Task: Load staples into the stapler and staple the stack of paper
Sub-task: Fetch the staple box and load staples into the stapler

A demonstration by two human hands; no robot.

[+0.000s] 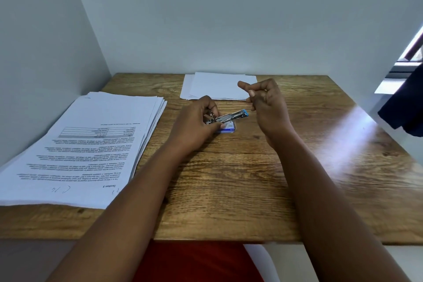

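A small metal stapler (231, 116) with a blue tip is held at its rear end by my left hand (196, 121), just above the wooden table (229, 190). Under it lies a small blue and white staple box (229, 128). My right hand (266, 103) hovers to the right of the stapler's tip with fingers loosely curled and thumb and forefinger pinched; whether it holds staples is too small to tell. A thin stack of blank paper (219, 86) lies at the back of the table, behind both hands.
A thick pile of printed sheets (91, 144) covers the table's left side, against the left wall. A wall stands right behind the table. A dark cloth (402, 103) hangs at the far right edge. A bright light patch falls on the right of the table.
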